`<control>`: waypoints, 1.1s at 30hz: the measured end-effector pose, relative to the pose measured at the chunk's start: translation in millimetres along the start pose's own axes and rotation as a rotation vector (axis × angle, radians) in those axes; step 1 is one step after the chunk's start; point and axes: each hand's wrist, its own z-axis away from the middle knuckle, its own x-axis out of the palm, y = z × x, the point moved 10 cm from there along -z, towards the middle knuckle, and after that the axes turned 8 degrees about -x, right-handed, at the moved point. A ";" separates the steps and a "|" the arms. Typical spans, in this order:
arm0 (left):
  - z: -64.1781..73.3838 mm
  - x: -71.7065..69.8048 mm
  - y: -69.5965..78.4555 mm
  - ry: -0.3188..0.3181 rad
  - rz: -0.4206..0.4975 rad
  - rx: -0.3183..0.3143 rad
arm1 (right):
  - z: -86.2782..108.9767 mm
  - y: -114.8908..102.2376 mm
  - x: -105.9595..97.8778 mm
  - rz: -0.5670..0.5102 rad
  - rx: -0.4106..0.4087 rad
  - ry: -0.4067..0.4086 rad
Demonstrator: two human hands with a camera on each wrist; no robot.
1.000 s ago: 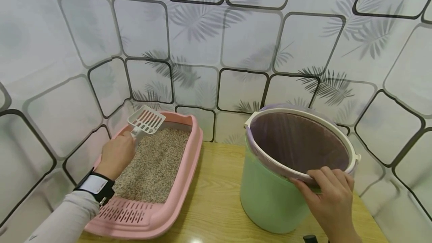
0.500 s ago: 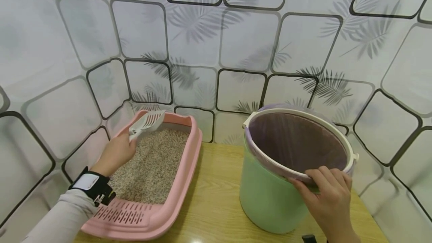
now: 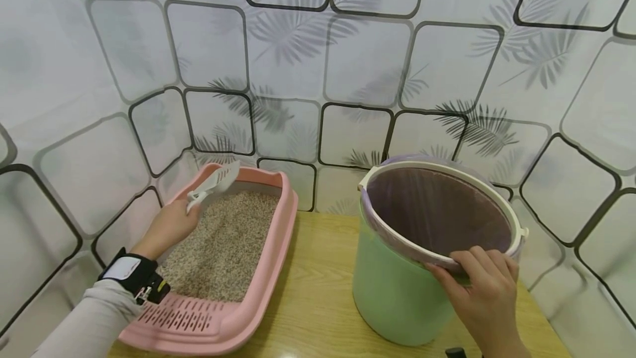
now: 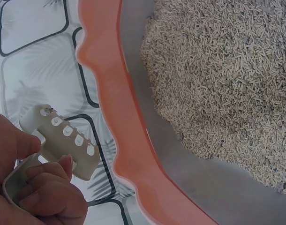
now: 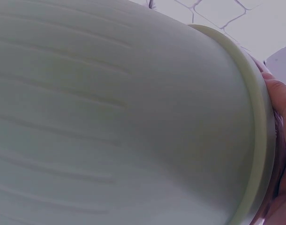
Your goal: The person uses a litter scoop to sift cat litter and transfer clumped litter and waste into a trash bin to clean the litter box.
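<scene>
My left hand point(image 3: 171, 224) grips a pale slotted litter scoop point(image 3: 217, 180) by its handle, over the far left part of a pink litter tray point(image 3: 272, 267). Grainy litter point(image 3: 233, 242) covers the tray's floor. Turned nearly edge-on, the scoop point(image 4: 70, 140) shows a row of holes and no load of litter in the left wrist view. On the right, my right hand point(image 3: 484, 291) grips the near rim of a green bin point(image 3: 392, 291), thumb outside and fingers over the edge. A white ring point(image 3: 385, 226) clamps a purple bag point(image 3: 437, 209) inside the bin.
Tray and bin stand on a wooden tabletop point(image 3: 318, 275), with a gap between them. A patterned curtain-like wall point(image 3: 293, 54) closes in the back and both sides. Slots point(image 3: 181, 316) pierce the tray's near ledge.
The scoop has rolled from showing its slotted face to nearly edge-on, and its head has dipped slightly. My left wrist has shifted a little left. My right hand keeps its hold on the rim.
</scene>
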 end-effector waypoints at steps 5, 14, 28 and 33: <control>-2.7 -0.8 -1.9 0.008 -0.006 -0.004 | 0.4 0.6 -0.4 0.005 0.006 -0.004; 4.1 -19.6 10.7 0.148 -0.155 0.038 | -1.3 -1.5 -1.7 0.006 -0.002 0.006; 22.7 -51.6 157.5 0.140 -0.212 0.280 | 4.3 5.8 -6.6 -0.001 0.004 0.016; 38.4 -52.2 235.1 0.050 -0.209 0.376 | 4.1 5.6 -0.5 -0.016 0.010 -0.001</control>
